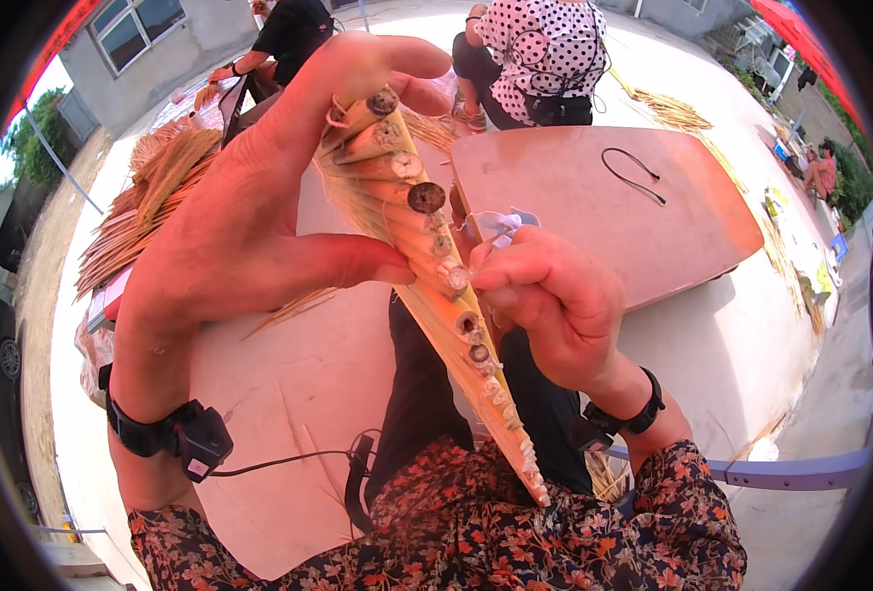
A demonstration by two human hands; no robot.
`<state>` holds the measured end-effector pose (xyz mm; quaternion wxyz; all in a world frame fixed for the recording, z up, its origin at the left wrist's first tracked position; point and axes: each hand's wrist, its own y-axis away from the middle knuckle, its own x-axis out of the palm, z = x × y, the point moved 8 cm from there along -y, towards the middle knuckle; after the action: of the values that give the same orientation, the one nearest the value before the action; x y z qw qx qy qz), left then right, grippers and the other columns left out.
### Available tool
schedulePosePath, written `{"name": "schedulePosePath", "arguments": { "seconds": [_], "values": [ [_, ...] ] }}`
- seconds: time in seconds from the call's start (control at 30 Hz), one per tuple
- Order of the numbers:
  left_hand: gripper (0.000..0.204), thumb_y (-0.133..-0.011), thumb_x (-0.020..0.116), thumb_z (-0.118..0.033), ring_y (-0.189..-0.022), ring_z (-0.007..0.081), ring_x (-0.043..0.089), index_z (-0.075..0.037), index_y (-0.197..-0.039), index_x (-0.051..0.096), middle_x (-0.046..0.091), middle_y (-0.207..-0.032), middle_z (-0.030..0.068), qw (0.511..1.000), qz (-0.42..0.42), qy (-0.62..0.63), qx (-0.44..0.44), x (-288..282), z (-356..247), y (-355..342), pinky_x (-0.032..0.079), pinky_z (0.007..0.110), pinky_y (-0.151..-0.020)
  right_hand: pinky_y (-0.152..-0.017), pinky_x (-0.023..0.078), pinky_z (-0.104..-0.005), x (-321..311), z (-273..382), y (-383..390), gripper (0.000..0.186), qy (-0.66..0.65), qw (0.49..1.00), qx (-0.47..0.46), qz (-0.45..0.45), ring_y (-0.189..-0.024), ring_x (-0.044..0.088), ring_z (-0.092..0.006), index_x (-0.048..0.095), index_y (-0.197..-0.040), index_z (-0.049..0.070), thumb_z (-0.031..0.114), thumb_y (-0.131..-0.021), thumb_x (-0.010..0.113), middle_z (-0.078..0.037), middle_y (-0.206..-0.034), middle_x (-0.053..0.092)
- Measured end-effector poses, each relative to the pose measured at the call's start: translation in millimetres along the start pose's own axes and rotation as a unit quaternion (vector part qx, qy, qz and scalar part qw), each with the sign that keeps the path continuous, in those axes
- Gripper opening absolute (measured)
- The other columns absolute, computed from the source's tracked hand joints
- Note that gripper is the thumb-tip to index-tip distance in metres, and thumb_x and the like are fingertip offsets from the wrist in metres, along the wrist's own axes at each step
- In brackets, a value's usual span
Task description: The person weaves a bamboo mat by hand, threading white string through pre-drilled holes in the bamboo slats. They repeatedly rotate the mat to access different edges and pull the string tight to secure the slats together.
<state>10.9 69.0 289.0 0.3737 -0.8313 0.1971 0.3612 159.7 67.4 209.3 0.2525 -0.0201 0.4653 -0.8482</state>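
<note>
A flat row of pale yellow straw stalks (425, 246), laid side by side, slants from upper left down toward my lap. Their cut round ends face me, some hollow or dark inside. My left hand (230, 212) is closed on the upper part, its thumb pressed on the near side and its fingers curled over the top. Beside the middle of the row, my right hand (560, 295) is closed in a pinch against the stalk ends. What its fingertips hold is too small to make out. A crumpled whitish scrap (511, 221) shows just behind them.
A pinkish board (594, 172) ahead bears a black cable (630, 178); another (279, 374) lies at my left. Straw is heaped (156, 187) at far left. Two people sit ahead, one in a dotted top (555, 49). A cord (289, 460) runs from my left wrist device.
</note>
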Motion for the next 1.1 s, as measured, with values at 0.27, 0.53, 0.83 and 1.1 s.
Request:
{"name": "schedulePosePath", "arguments": {
  "seconds": [0.27, 0.53, 0.83, 1.1],
  "values": [
    [0.091, -0.059, 0.069, -0.008, -0.105, 0.0201, 0.050, -0.002, -0.144, 0.035, 0.051, -0.132, 0.0111, 1.000, 0.003, -0.023, -0.016, -4.5, -1.5, -0.1, 0.044, 0.033, -0.094, -0.061, 0.049, -0.0288, 2.1, 15.8, -2.3, 0.009, 0.107, 0.994, -0.014, -0.017, -0.068, 0.063, -0.0221, 0.064, -0.097, -0.002, -0.002, -0.088, 0.065, -0.012, -0.083, 0.064],
    [0.091, -0.062, 0.072, -0.008, -0.106, 0.0197, 0.050, -0.003, -0.144, 0.035, 0.050, -0.133, 0.0105, 1.000, 0.014, -0.022, -0.017, -4.2, -4.0, -2.7, 0.044, 0.033, -0.093, -0.063, 0.050, -0.0294, 3.1, 23.5, -3.1, 0.015, 0.117, 0.992, -0.042, -0.033, -0.071, 0.065, -0.0233, 0.064, -0.100, -0.003, -0.006, -0.086, 0.064, -0.012, -0.083, 0.065],
    [0.092, -0.059, 0.078, -0.011, -0.105, 0.0191, 0.052, -0.006, -0.142, 0.038, 0.055, -0.127, 0.0103, 0.999, 0.006, -0.030, -0.028, -2.3, -3.0, -4.9, 0.045, 0.034, -0.094, -0.066, 0.050, -0.0304, -0.9, 1.2, 5.5, 0.017, -0.023, 0.999, 0.017, -0.027, -0.074, 0.064, -0.0244, 0.064, -0.102, -0.003, -0.009, -0.086, 0.060, -0.013, -0.084, 0.064],
    [0.092, -0.055, 0.074, -0.004, -0.100, 0.0188, 0.053, -0.005, -0.140, 0.039, 0.057, -0.125, 0.0098, 0.999, -0.008, -0.034, -0.025, -7.4, -8.8, -5.3, 0.046, 0.032, -0.091, -0.064, 0.049, -0.0309, 2.9, 22.5, -2.9, 0.009, 0.139, 0.988, -0.051, -0.030, -0.067, 0.062, -0.0231, 0.064, -0.100, -0.001, -0.001, -0.091, 0.063, -0.011, -0.080, 0.062]
  ]
}}
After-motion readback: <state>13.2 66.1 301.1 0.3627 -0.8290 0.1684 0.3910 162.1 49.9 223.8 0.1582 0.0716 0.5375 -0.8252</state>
